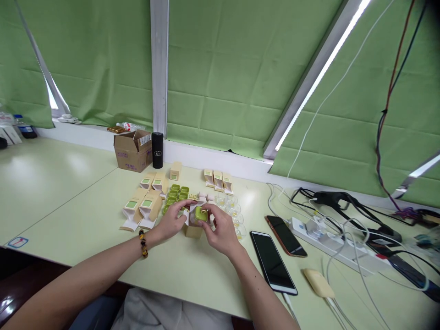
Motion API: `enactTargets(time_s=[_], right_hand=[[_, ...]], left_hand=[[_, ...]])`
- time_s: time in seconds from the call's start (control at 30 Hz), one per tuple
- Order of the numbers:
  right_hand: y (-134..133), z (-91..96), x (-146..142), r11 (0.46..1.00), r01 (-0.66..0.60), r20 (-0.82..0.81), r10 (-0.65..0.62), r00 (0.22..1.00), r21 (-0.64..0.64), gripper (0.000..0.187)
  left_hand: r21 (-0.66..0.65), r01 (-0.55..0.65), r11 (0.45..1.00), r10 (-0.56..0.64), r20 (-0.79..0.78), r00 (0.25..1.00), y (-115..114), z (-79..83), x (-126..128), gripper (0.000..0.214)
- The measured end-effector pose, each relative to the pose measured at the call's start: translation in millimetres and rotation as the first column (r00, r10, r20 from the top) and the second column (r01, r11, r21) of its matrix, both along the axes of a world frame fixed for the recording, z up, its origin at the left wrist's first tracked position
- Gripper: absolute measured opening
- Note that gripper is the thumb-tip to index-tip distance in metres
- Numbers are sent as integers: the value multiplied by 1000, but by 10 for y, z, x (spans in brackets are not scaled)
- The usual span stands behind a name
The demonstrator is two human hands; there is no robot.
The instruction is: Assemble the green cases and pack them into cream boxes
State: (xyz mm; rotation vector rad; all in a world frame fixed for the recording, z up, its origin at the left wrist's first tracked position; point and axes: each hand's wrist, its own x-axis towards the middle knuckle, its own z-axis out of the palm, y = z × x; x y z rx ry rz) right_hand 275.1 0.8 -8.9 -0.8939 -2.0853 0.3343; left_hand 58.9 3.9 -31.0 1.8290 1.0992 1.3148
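My left hand point(173, 221) and my right hand point(220, 231) meet over the middle of the table, fingers pinched around a small green part point(201, 214) in a clear holder, held above a small tan carton point(193, 230). A beaded bracelet point(143, 243) is on my left wrist. Behind the hands lie several green parts point(176, 194) and several clear plastic trays point(233, 208). To the left stand tan cartons with green labels point(142, 208), flaps open.
Two phones point(273, 259) lie right of my hands, beside a yellow pad point(318, 283), a power strip point(330, 238) and tangled cables. A cardboard box point(134, 151) and a black cylinder point(157, 150) stand at the back, under green blinds. Three more cartons point(218, 180) sit behind.
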Motion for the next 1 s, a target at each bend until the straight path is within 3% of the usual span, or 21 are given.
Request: enactTargets(time_s=[0.23,0.43,0.83,1.0], right_hand=[[-15,23,-26,999,-13,99,16,995,-31,23],[-14,1,-53,999,-35,74,36,997,-20,9],[60,-137,-135,998,47,-96,-42,994,52,10],[103,-198,-156,998,61,-98,-60,993,2,13]], left_hand=[[-3,-34,999,34,-8,999,-22,1,5,63],[5,-34,999,34,-12,999,-28,10,17,62],[28,-31,999,32,-29,999,-11,-17,9,66],[35,-9,999,10,-37,999,-16,-14,9,66]])
